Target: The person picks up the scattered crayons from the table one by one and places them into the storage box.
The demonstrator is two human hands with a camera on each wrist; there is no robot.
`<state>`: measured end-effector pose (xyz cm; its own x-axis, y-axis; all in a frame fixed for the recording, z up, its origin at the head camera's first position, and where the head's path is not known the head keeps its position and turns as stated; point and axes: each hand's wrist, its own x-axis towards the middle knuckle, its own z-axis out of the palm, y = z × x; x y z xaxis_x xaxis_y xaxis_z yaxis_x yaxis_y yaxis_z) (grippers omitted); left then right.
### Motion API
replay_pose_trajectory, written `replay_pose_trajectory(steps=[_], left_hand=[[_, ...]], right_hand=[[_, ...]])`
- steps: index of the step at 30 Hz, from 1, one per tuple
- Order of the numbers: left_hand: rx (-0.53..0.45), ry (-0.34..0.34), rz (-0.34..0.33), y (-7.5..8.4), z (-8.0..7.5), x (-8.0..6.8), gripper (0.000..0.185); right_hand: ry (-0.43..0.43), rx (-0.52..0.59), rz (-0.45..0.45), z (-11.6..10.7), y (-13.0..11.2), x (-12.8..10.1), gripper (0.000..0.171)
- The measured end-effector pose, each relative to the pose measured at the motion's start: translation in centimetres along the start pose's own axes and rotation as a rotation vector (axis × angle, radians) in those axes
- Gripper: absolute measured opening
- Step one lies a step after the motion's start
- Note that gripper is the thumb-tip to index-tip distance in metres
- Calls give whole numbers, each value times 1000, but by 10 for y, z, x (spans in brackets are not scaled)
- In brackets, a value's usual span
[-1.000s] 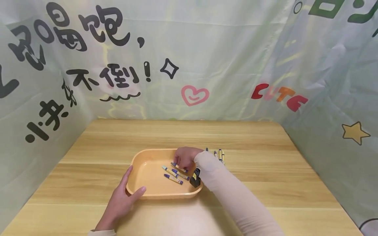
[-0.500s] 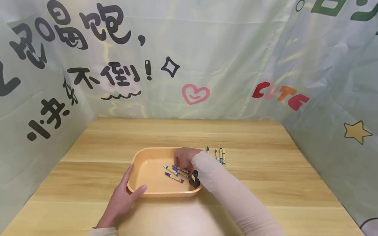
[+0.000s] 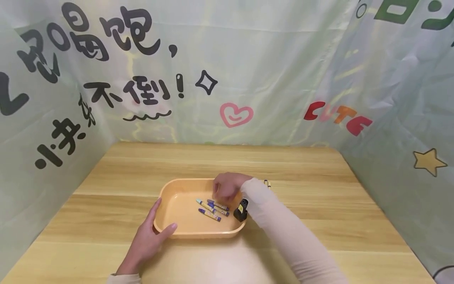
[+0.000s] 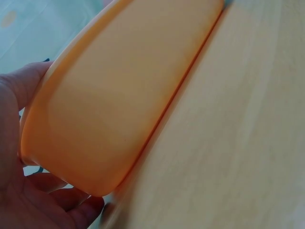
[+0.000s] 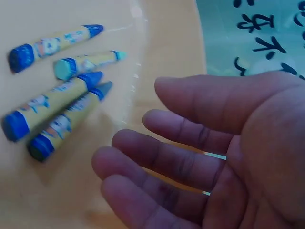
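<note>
Printed fabric curtains (image 3: 248, 59) enclose a wooden table (image 3: 319, 236) on three sides. At its centre sits an orange tray (image 3: 177, 225). Four crayons (image 3: 212, 208) lie loose inside the tray, close together. At least one crayon (image 3: 267, 183) remains on the table beyond the right arm; the sleeve hides any others. Left hand (image 3: 147, 242) grips the tray's near-left corner, thumb on the rim. Right hand (image 3: 227, 188) hovers over the tray, fingers relaxed, holding nothing. Judged progress: partial.
</note>
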<state>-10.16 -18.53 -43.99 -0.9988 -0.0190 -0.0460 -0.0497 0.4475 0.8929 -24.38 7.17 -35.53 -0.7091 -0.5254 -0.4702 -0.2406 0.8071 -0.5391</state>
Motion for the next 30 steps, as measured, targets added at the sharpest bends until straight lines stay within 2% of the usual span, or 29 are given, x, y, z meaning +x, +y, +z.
replay_pose_trajectory(steps=[8, 13, 16, 20, 26, 30], left_hand=[[13, 4, 0, 1, 0, 2, 94], [32, 2, -1, 1, 0, 2, 93], [27, 0, -3, 2, 1, 1, 94], [28, -7, -8, 2, 2, 1, 94], [39, -7, 5, 2, 2, 1, 93], [28, -11, -6, 2, 1, 1, 94]], right_hand=[[58, 153, -70, -23, 17, -15, 9], [159, 305, -101, -33, 38, -24, 13], [237, 345, -94, -36, 52, -28, 13], [317, 353, -44, -37, 70, -35, 12], [357, 363, 84, -36, 93, -42, 10], [393, 313, 182, -35, 108, -47, 10]])
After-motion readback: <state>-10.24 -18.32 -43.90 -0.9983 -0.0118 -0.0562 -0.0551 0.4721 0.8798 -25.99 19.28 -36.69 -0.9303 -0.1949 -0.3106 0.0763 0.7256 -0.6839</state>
